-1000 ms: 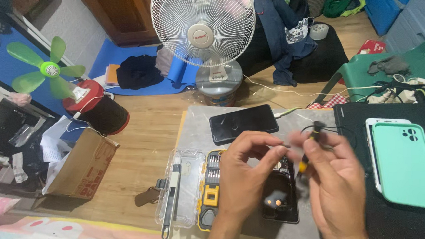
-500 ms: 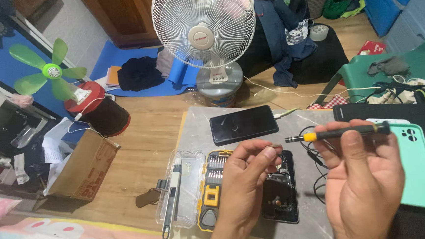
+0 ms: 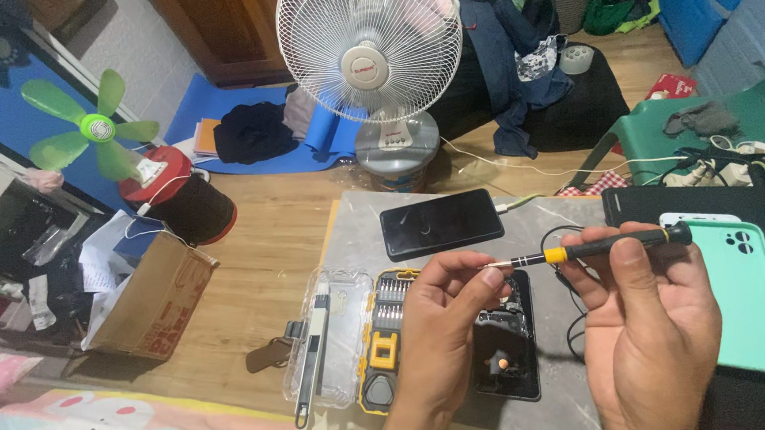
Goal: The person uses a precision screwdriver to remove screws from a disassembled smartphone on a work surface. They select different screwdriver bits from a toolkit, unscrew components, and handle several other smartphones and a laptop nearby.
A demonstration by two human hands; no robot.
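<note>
My right hand (image 3: 651,331) holds a slim black screwdriver with a yellow band (image 3: 597,246) level, its tip pointing left. My left hand (image 3: 442,326) pinches that tip between thumb and fingers. Under both hands lies an opened black phone (image 3: 506,349) with its insides showing. A yellow and black bit set (image 3: 386,339) sits just left of it. A separate black phone screen (image 3: 440,223) lies farther back on the grey mat (image 3: 353,234).
A mint green phone case (image 3: 746,295) rests on a black pad at the right. The bit set's clear lid (image 3: 332,333) holds a tool. A white standing fan (image 3: 373,56), a cardboard box (image 3: 153,300), a small green fan (image 3: 94,126) and cables are around.
My right hand lifted the screwdriver from a downward hold over the phone to a level position. My left hand moved up to pinch its tip.
</note>
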